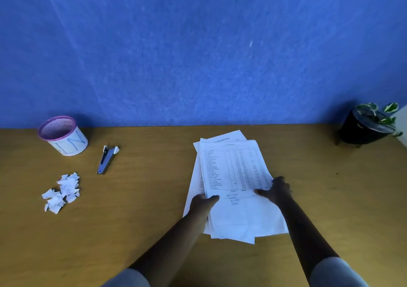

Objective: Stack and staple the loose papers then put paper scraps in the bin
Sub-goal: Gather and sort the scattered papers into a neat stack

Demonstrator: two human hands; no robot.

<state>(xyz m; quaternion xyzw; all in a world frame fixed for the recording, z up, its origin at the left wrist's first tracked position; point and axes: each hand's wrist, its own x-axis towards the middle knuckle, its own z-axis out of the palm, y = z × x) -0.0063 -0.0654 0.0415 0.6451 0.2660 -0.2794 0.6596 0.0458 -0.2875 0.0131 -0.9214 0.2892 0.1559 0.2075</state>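
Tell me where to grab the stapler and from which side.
Grip the stapler across its narrow body near the middle, coming down from above. It lies flat on the desk, long axis running away from the person, its far end gaping open, with free space on both long sides.

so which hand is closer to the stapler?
Left. The left hand grips the papers' left edge, on the stapler's side; the right hand is further right.

- Left hand [201,203]: bare, no glove, ring or watch visible.
- Right hand [278,189]: bare likewise.
- Forearms: uncovered.
- Sleeves [337,272]: grey, short, ending near the elbows.
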